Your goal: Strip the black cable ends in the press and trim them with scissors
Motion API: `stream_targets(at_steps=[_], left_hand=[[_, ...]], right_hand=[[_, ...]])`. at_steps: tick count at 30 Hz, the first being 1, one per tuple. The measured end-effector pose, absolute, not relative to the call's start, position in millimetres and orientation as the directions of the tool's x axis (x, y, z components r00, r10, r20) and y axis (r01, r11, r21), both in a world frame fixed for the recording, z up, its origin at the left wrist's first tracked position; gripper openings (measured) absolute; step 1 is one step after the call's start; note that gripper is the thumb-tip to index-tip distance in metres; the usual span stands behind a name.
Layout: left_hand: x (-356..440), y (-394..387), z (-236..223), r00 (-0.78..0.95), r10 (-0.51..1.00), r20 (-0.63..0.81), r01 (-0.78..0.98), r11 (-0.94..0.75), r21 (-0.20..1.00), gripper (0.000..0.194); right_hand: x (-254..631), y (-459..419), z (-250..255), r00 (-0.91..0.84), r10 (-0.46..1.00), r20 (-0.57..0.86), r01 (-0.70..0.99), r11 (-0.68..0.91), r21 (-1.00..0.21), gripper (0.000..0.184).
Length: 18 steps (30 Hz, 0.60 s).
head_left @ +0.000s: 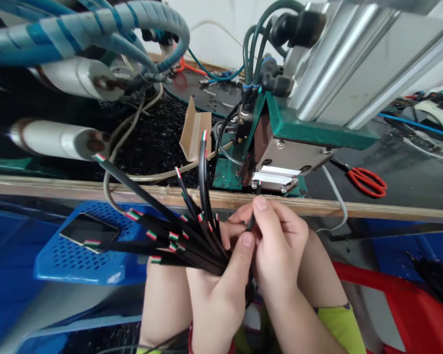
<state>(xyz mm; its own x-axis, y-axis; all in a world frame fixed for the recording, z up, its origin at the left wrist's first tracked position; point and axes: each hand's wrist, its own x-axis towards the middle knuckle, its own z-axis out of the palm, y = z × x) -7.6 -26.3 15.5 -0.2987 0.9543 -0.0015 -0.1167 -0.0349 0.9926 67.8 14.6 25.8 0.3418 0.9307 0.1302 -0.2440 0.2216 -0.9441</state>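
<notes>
My left hand [221,290] is closed round a bundle of black cables [192,241]. Their cut ends fan out to the left and upward, each showing short red, white and green wires. Between the thumb and fingers of my right hand [278,241] is a single black cable [258,191], pinched near its end. That end points up at the lower edge of a small press [295,162], by two white strips on its metal plate. I cannot tell whether the cable tip touches the press. My hands are side by side above my knees.
Red-handled scissors [367,182] lie on the dark bench at right. A bent cardboard piece [196,130] stands among black scraps. At left, a phone [90,231] rests on a blue plastic stool [81,265]. White cylinders [62,140] and wrapped hoses [96,27] crowd the upper left.
</notes>
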Motion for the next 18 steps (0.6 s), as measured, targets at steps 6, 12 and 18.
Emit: stream_targets(at_steps=[6,12,18], left_hand=[[13.6,-11.8,17.4,-0.279,0.960,-0.033,-0.280,-0.048,0.959,0.027],[18.3,-4.3,20.8,-0.279,0.960,-0.029,-0.326,-0.066,0.943,0.035],[18.4,-5.6,20.2,-0.310,0.950,-0.047,-0.292,-0.048,0.955,0.042]], right_hand=[[75.9,29.5,27.8,0.343,0.933,0.104,-0.314,0.218,-0.924,0.033],[79.6,30.6,32.7,0.353,0.932,0.078,-0.322,0.200,-0.926,0.034],[79.3,31.6,33.5,0.393,0.917,0.074,-0.214,0.169,-0.962,0.042]])
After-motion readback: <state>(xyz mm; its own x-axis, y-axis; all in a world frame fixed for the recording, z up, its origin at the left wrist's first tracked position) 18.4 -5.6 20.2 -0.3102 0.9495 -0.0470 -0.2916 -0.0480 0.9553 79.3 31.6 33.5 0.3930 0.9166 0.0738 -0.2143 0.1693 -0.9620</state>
